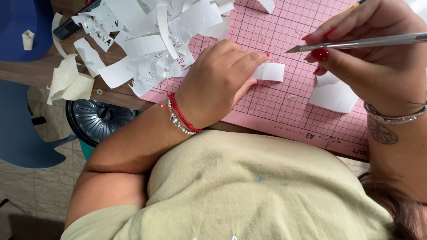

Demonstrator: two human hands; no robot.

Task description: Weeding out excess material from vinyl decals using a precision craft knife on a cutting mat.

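Two hands work over a pink cutting mat (pixel 275 106) near the table's front edge. The left hand (pixel 220 82) presses a small white paper strip (pixel 271 71) flat, fingers together. The right hand (pixel 373 53) is clamped around a metal craft knife (pixel 356 43), its tip just above the strip. A heap of paper scraps (pixel 151 40) lies at the mat's far left corner.

Your right hand (pixel 373 49) holds a craft knife (pixel 356 43) of smooth, brushed metal with a dull shine, while your left hand (pixel 220 82) presses a small strip of matt white paper (pixel 271 71). Both lie over the matt pink cutting mat (pixel 284 106), smooth and rubbery-looking. At its far left corner, the heap of matt paper scraps (pixel 151 40) spills onto the bare wood tabletop (pixel 26 71).
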